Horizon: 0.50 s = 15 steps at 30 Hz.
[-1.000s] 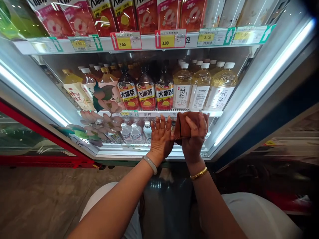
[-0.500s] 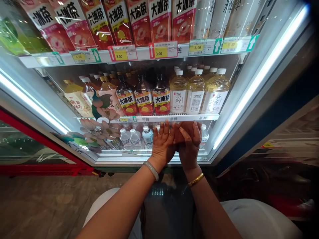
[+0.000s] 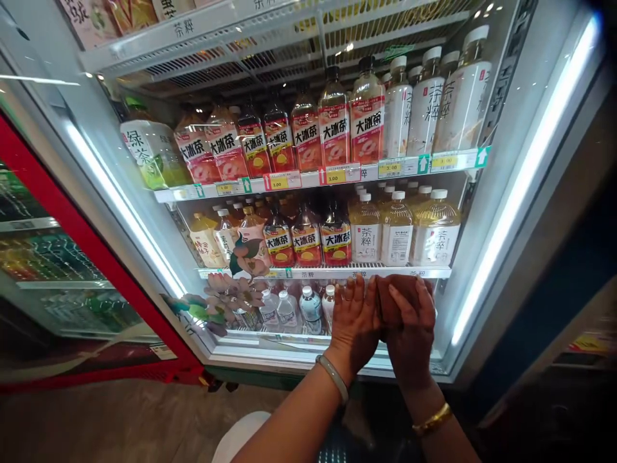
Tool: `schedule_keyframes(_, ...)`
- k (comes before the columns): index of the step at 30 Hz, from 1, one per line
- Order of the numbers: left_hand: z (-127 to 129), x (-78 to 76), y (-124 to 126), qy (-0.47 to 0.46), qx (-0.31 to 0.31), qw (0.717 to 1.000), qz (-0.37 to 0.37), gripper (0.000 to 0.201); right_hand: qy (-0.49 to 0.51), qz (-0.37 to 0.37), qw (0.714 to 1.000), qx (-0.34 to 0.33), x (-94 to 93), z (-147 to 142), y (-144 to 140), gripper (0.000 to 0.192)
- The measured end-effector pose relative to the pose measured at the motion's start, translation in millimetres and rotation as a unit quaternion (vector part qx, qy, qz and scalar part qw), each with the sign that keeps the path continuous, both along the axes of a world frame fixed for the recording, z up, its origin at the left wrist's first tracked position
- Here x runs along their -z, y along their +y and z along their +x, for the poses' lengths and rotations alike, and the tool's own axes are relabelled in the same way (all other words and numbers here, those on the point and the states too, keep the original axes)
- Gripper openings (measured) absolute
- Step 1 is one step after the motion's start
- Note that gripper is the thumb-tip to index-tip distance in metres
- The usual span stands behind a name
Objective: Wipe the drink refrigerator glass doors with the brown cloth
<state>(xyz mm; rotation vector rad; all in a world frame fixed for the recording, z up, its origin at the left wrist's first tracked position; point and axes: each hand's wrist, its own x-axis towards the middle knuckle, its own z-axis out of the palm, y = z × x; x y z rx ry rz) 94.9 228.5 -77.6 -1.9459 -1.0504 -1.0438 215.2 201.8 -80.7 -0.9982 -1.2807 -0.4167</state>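
My left hand (image 3: 355, 321), with a grey bangle on the wrist, lies with fingers stretched upward, at the front of a lit drinks fridge's glass door (image 3: 289, 352). Beside it, my right hand (image 3: 409, 331), with a gold bracelet, has its fingers bent over a folded brown cloth (image 3: 387, 301). The cloth lies between the two hands and appears to be against the glass. Part of it is hidden under the right fingers. Behind the hands, small bottles (image 3: 311, 308) stand on the lowest shelf, some of them covered from view.
Tea bottles (image 3: 335, 238) fill the middle shelf, with more bottles (image 3: 332, 128) above. Flower decals (image 3: 236, 292) decorate the glass at lower left. A red-framed fridge (image 3: 120, 289) adjoins on the left. The tiled floor (image 3: 159, 418) shows below.
My view has tilted up and turned left, so the shelves and hands appear lower and farther right. Both hands and the cloth stay at about the same place on the door.
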Motion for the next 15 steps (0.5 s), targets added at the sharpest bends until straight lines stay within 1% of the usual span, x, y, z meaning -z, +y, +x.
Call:
schedule_keyframes(2,3,-2.0,-1,0.002,0.008,1.000,0.001,0.082,-0.005,-0.025,1.000,0.017,-5.6,3,0,0.047)
schedule_keyframes(3,5,-2.6,-1,0.002,0.015,1.000,-0.001,0.084,-0.015,-0.035,0.999,0.026,-5.4,3,0,0.046)
schedule_keyframes(6,9,-2.6,1,-0.008,0.037,0.999,-0.007,0.089,-0.042,-0.027,0.998,0.036,6.3,6,-1,0.050)
schedule_keyframes(8,13,-1.6,3,-0.023,0.044,0.999,-0.001,0.086,-0.051,-0.008,0.998,0.034,15.3,10,-1,0.052)
schedule_keyframes(10,17,-0.6,5,-0.035,0.048,0.998,0.007,0.083,-0.048,-0.007,0.998,0.036,16.7,16,-2,0.050)
schedule_keyframes(11,19,-0.2,6,-0.037,0.050,0.998,0.009,0.081,-0.042,-0.015,0.998,0.039,13.5,19,-2,0.047)
schedule_keyframes(13,21,0.2,8,-0.034,0.056,0.998,0.007,0.080,-0.026,-0.031,0.998,0.046,1.5,23,-1,0.043)
schedule_keyframes(15,21,0.2,8,-0.032,0.056,0.998,0.002,0.081,-0.014,-0.026,0.998,0.054,-11.8,22,-1,0.041)
